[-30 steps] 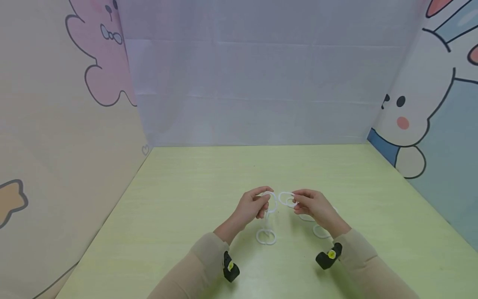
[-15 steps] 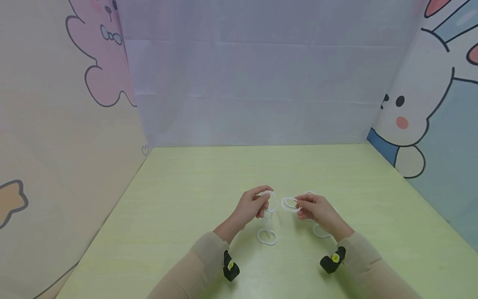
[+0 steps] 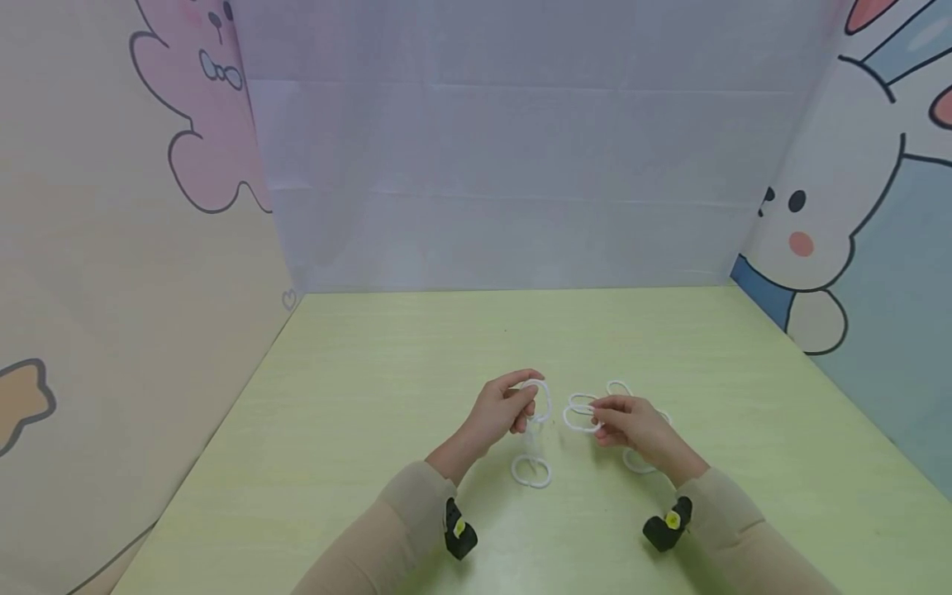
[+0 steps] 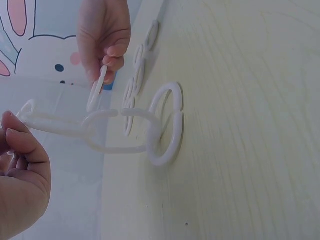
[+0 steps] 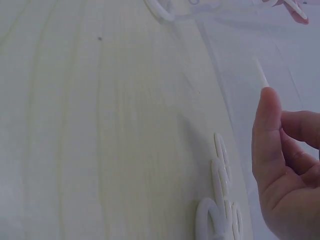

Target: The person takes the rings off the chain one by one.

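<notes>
White links [image 4: 56,125] [image 4: 96,91] are pinched in both raised hands [image 3: 500,407] [image 3: 636,421].

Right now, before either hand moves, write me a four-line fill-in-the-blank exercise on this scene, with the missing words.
1. The chain hangs from the person's ____ hand.
2. The right hand pinches a link that is ____ in colour.
3. Touching or apart: that link and the chain are ____.
4. The other links on the table lie farther from the left hand than from the ____ hand.

Missing words: left; white; apart; right.
</notes>
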The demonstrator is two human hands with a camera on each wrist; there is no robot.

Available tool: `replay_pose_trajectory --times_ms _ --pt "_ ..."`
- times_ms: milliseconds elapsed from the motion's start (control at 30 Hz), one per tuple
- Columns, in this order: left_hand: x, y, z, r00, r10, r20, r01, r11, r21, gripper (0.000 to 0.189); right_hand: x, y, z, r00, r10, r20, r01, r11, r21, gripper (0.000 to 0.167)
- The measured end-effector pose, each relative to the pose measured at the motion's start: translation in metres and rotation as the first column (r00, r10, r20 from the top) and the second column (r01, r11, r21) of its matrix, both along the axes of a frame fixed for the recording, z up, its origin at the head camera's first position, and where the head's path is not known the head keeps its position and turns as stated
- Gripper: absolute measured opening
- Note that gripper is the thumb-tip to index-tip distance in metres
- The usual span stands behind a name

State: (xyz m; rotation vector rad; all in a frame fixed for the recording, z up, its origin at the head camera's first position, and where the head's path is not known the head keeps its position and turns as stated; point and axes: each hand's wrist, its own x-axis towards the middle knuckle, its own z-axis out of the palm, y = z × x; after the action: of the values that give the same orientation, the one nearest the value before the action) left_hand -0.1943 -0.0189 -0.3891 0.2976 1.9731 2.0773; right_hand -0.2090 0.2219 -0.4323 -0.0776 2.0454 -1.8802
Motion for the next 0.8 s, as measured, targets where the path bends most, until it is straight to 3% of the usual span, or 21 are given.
replay_pose_trajectory --times_ms 133,400,633,800 --pt "0.003 -0.001 0.005 1.0 0.0 -0.001 0.0 1.0 -0.001 0.023 0.001 0.001 -0.001 1.0 0.02 -0.007 -0.02 1.0 0.022 0.033" --pt "0.002 -0.001 0.003 1.0 -0.003 -0.003 0.003 1.0 0.005 0.024 0.004 0.005 -0.006 0.995 0.1 -0.032 -0.097 0.992 0.085 0.034" --pt "0.004 -0.001 0.005 1.0 -0.004 0.001 0.004 1.0 0.003 0.024 0.006 0.006 -0.011 0.993 0.118 -0.03 -0.114 0.988 0.102 0.031" --pt "-0.001 -0.001 -0.002 1.0 -0.004 -0.001 0.004 1.0 0.004 0.024 0.008 0.007 -0.012 0.992 0.123 -0.035 -0.118 0.986 0.119 0.029"
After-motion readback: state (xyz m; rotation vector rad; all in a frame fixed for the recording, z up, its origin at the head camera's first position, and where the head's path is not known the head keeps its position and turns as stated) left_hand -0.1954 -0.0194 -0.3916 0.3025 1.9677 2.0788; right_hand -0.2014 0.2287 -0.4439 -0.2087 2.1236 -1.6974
